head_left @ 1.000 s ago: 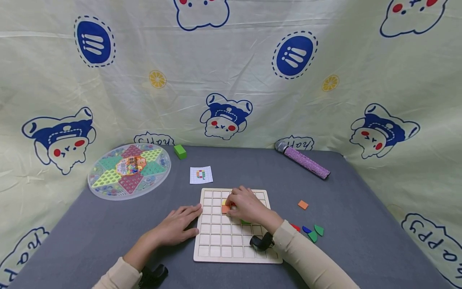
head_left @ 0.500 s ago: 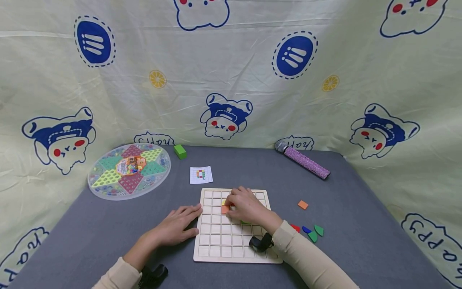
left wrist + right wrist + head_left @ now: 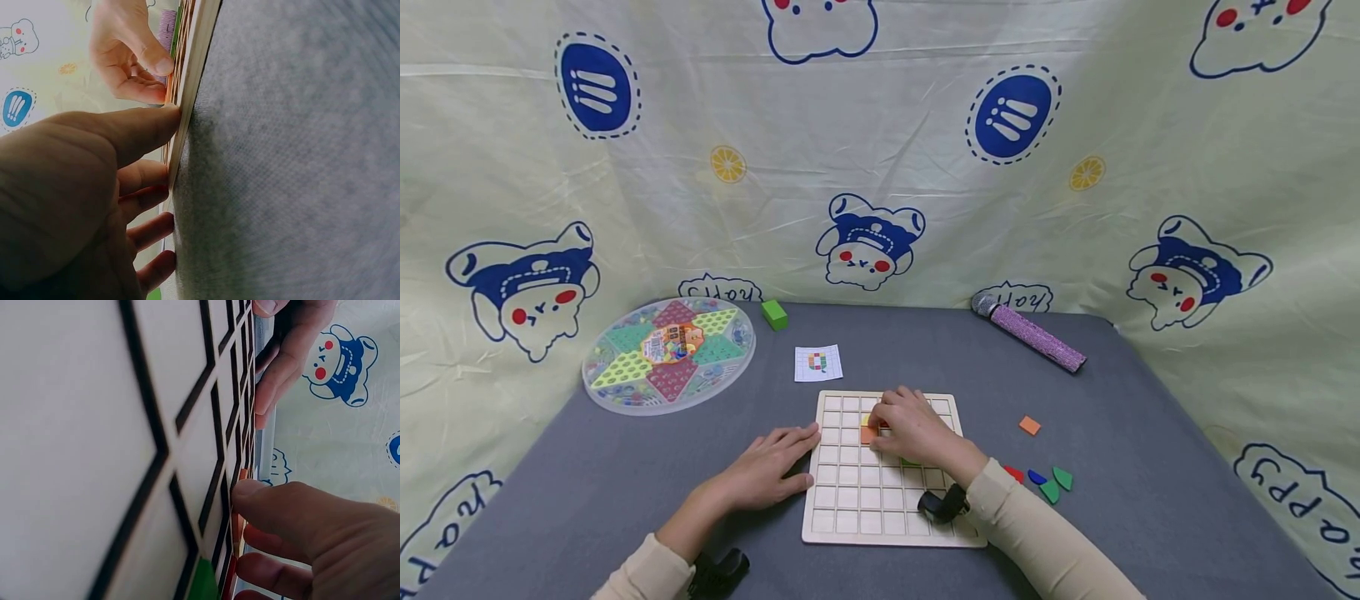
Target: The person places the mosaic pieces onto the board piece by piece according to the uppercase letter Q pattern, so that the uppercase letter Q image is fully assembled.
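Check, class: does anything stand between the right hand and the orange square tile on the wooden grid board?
Nothing visible does. The right hand is right at the orange square tile, apparently touching it; the left hand rests at the left edge of the wooden grid board, out of the way.

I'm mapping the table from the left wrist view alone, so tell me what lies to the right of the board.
Observer: Loose pieces lie there: orange piece, red piece, blue piece and two green pieces.
Operator: Now tell me what lies just past the far edge of the board.
Observer: A small card with a coloured pattern, apart from the board.
Operator: Identify the purple thing past the right hand.
Observer: It looks like a microphone; the head view shows a silver head at its far end.
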Demonstrator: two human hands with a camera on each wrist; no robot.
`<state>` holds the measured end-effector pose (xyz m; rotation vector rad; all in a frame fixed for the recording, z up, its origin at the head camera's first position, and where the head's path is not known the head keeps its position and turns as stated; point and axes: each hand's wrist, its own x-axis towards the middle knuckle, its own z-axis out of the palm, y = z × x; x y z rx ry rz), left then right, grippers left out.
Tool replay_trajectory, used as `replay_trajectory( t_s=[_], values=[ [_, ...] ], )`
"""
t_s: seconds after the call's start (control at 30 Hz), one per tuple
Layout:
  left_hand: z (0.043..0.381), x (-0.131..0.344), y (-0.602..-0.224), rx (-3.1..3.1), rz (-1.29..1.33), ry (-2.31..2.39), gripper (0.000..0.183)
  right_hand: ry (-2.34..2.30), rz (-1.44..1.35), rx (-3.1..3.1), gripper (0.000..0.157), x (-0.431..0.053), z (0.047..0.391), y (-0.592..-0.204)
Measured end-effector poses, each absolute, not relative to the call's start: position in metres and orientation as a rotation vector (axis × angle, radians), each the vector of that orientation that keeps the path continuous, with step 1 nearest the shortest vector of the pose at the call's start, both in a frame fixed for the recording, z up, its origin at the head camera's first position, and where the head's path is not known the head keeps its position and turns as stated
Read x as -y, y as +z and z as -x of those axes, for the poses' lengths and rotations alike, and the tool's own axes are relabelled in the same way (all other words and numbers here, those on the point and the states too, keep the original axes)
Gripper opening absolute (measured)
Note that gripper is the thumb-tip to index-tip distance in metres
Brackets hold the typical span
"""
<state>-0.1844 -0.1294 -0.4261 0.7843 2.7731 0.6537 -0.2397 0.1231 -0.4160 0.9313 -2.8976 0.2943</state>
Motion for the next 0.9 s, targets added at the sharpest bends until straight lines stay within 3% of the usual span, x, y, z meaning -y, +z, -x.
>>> replay_trajectory(
  t_s=[0.9],
  values=[
    [0.185,0.129,-0.426,-2.773,-0.793,0.642,0.061,0.433,-0.712,2.886,0.029,-0.191,0.239,-0.395]
  ],
)
